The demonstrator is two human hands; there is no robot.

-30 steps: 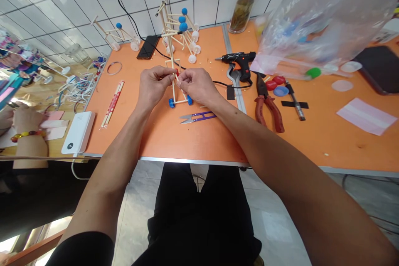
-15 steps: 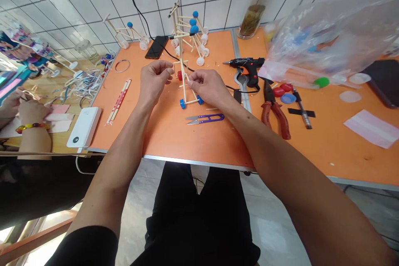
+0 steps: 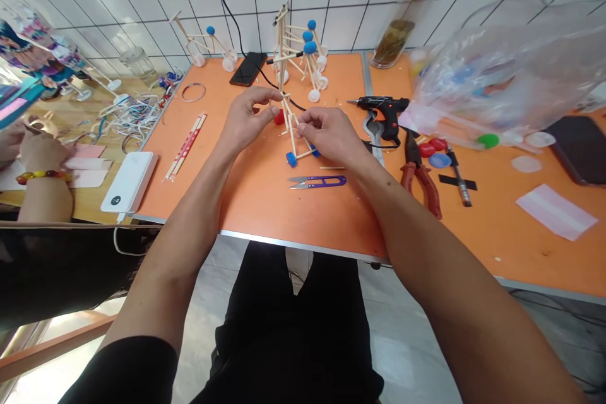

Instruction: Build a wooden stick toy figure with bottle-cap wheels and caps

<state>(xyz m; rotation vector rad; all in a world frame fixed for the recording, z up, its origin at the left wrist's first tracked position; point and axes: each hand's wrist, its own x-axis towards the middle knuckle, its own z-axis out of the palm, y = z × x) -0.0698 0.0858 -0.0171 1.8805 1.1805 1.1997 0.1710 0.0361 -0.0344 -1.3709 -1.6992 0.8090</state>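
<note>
A small wooden-stick model (image 3: 290, 132) with blue wheels at its near end and a red round piece (image 3: 279, 117) stands on the orange table between my hands. My right hand (image 3: 327, 131) pinches a stick on its right side with thumb and forefinger. At the upper left of the model, my left hand (image 3: 250, 118) has its fingers curled, the thumb and forefinger at the end of its stick frame; the exact contact is partly hidden. Purple-handled thread snips (image 3: 318, 182) lie just in front of the model.
Behind stand more stick models (image 3: 307, 50) with blue balls, and a phone (image 3: 249, 69). To the right are a glue gun (image 3: 386, 112), red-handled pliers (image 3: 416, 167) and a plastic bag (image 3: 511, 69). A power bank (image 3: 130, 183) sits left, near another person's hand (image 3: 42, 154).
My left hand has moved right and its fingertips now meet the model's frame. My right hand keeps its pinch. The whole view has shifted slightly.
</note>
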